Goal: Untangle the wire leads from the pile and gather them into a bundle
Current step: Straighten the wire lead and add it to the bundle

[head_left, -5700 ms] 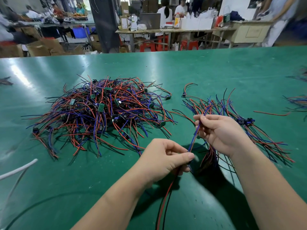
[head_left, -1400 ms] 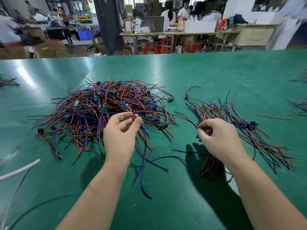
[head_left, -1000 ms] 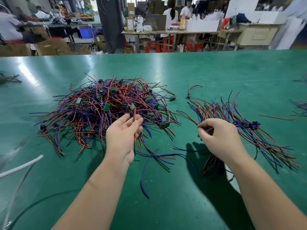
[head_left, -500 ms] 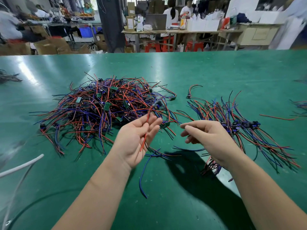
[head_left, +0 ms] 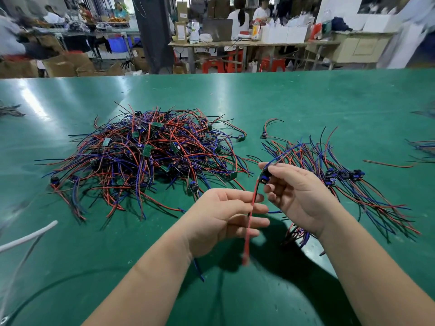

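Red-and-blue wire lead (head_left: 253, 203) with a small black connector hangs between my hands, nearer me than the tangled red, blue and black wire pile (head_left: 150, 156). My right hand (head_left: 299, 198) pinches its connector; my left hand (head_left: 221, 222), fingers nearly straight, touches the red strand.

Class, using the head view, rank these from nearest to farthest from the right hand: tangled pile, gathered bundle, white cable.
1. The gathered bundle, just beside the right hand.
2. The tangled pile, across to the left.
3. The white cable, far left edge.
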Tool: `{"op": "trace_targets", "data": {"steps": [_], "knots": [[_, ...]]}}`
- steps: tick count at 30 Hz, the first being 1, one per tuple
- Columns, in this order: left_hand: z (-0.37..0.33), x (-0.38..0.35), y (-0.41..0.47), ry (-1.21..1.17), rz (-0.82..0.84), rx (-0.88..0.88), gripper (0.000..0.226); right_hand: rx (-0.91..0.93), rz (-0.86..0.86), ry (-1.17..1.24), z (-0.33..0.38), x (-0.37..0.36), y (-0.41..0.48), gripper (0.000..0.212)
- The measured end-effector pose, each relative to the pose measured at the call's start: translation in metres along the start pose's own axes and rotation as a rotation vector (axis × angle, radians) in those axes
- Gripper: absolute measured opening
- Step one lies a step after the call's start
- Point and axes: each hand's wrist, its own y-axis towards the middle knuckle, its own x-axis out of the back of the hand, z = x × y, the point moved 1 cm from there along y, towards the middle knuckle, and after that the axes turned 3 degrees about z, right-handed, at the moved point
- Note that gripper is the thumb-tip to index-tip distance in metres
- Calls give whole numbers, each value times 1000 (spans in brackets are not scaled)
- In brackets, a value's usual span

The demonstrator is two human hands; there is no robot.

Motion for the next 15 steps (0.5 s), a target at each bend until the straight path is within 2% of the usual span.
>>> {"op": "trace_targets", "data": {"steps": [3,7,9,11,15], "knots": [[4,-1,2,194,-156,-107,17,-31,43,-107,-3,-1,-2,16],[9,-1,5,198,-253,-203,9,-47,97,-356,-10,-4,-5,15],[8,1,5,208,-251,-190,7,-52,88,-434,-12,-4,-5,20],[8,1,4,217,-204,-164,6,-86,100,-368,-11,-1,-4,25],[8,-5,1,232,-95,-122,11,-111,151,-221,-4,4,-5,13]]}}
